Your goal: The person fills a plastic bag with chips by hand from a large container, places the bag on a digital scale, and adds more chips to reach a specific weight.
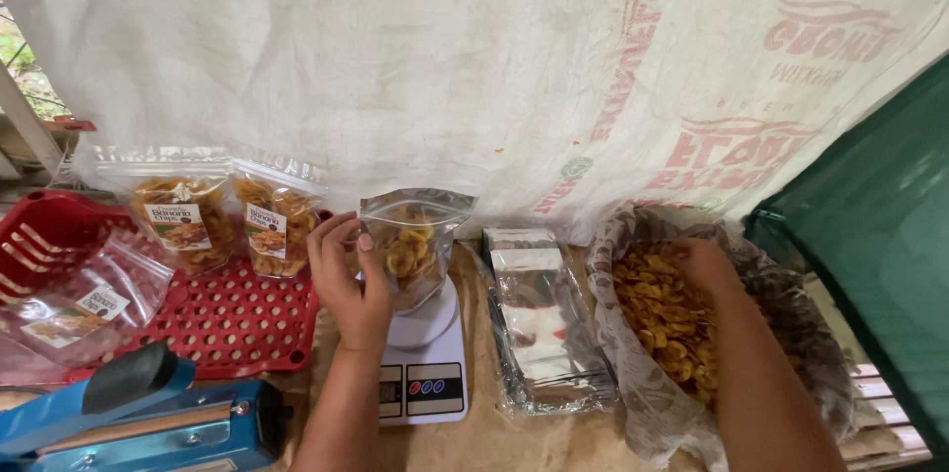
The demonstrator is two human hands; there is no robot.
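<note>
My left hand (348,279) grips the side of a clear stand-up pouch (415,240) partly filled with yellow chips. The pouch stands open on a small white kitchen scale (425,368). My right hand (704,267) reaches into a large paper-lined sack (643,388) and rests among the loose yellow chips (667,319) in it. Whether its fingers hold any chips is hidden.
Two filled, labelled chip pouches (222,210) lean at the back of a red perforated tray (237,319), with empty pouches (74,299) at its left. A stack of clear empty bags (544,324) lies between scale and sack. A blue heat sealer (138,423) sits front left. A green sheet (870,235) hangs right.
</note>
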